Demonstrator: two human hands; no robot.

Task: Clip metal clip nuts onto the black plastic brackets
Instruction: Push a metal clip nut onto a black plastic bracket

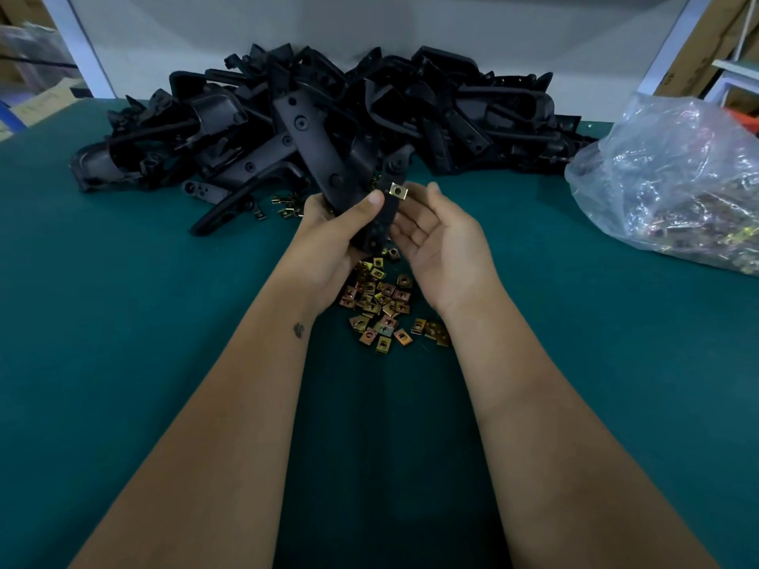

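Note:
My left hand (pixel 328 236) grips a long black plastic bracket (pixel 316 141) near its lower end, thumb laid across it. A metal clip nut (pixel 397 191) sits on a tab of that bracket, just above my right hand's fingertips. My right hand (pixel 441 236) is palm up beside the bracket, fingers loosely curved and touching its edge, holding nothing that I can see. A heap of several brass-coloured clip nuts (pixel 380 301) lies on the green mat under my hands.
A big pile of black brackets (pixel 410 104) fills the back of the green table (pixel 123 301). A few loose clip nuts (pixel 285 205) lie left of my hands. A clear plastic bag (pixel 673 178) of parts sits at the right. A white wall stands behind.

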